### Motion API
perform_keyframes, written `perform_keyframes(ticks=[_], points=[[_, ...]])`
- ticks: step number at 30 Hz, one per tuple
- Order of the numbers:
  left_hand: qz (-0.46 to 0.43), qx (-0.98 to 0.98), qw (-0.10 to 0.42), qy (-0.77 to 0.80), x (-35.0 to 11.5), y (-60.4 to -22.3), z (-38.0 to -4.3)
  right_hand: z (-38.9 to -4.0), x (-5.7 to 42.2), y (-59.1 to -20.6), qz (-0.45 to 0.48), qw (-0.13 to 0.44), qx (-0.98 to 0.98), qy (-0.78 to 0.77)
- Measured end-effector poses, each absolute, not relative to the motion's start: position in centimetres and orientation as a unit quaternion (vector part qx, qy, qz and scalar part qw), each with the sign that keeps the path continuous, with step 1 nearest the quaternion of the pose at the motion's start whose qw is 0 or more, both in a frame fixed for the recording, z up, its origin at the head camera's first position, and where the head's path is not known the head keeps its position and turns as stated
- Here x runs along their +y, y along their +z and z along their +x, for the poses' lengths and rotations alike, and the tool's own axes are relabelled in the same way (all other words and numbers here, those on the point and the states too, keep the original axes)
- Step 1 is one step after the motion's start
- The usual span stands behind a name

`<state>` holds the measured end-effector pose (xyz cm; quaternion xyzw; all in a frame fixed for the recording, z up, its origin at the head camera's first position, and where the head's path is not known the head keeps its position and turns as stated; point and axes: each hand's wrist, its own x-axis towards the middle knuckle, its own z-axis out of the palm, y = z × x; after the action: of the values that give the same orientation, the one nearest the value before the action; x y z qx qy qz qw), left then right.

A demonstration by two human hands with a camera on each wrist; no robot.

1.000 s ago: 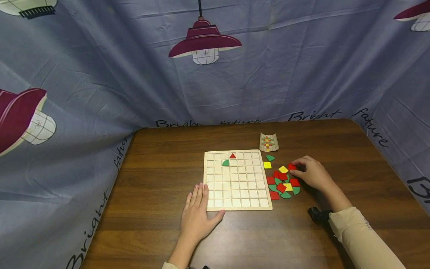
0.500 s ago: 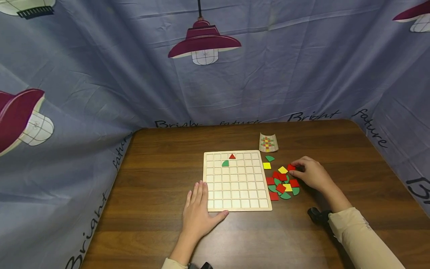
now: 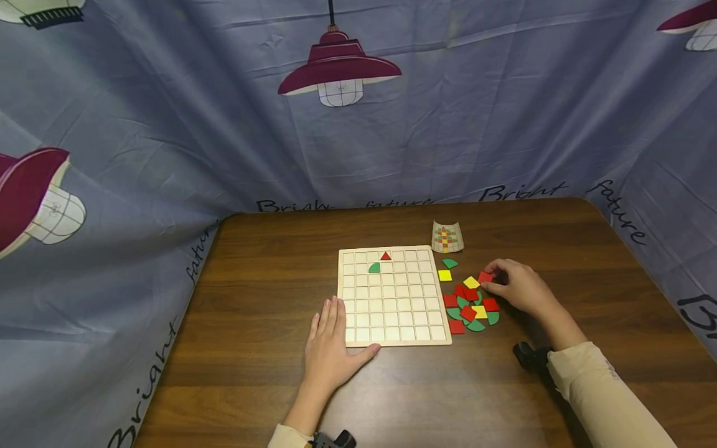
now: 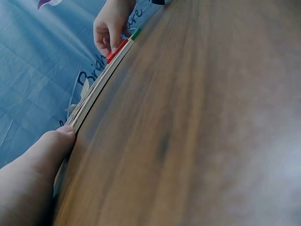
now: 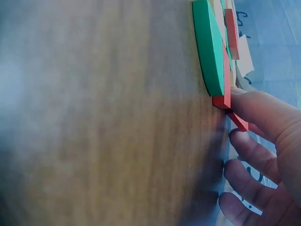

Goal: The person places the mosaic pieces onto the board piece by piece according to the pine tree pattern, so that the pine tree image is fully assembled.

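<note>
My left hand (image 3: 330, 351) lies with straight fingers along the left edge of a pale wooden grid board (image 3: 392, 311), its thumb at the board's near edge. Set in the board's upper cells are a red triangle (image 3: 386, 256) and a green quarter-circle piece (image 3: 374, 267). On the right, my right hand (image 3: 518, 286) pinches a red square tile (image 3: 485, 277) between thumb and fingers at the far side of a loose pile. In the right wrist view, that red tile (image 5: 238, 121) sits tilted at the fingertips, beside a green piece (image 5: 208, 52).
Red, yellow and green pieces (image 3: 468, 313) lie heaped right of the board. A yellow square (image 3: 445, 275) and a green piece (image 3: 450, 263) lie apart near its edge. Behind them stands a curved pattern card (image 3: 447, 238). Blue printed cloth (image 3: 476, 124) surrounds the wooden table (image 3: 269, 267).
The board has slid slightly away from me, with my left hand still along it. My right hand stays at the pile, and the red tile in its fingers has tilted or turned slightly.
</note>
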<state>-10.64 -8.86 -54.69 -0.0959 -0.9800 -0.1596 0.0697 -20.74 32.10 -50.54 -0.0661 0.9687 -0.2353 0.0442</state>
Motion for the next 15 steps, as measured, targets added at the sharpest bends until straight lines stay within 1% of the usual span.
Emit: perform_keyframes(ticks=[6, 15], points=[[-0.093, -0.981, 0.060, -0.158, -8.96, -54.71, -11.16, -21.02, 32.01, -50.46, -0.074, 0.038, 0.968, -0.238], [-0.101, -0.978, 0.063, -0.169, -8.98, -54.45, -11.70, -21.72, 32.05, -50.32, -0.101, 0.024, 0.971, -0.215]])
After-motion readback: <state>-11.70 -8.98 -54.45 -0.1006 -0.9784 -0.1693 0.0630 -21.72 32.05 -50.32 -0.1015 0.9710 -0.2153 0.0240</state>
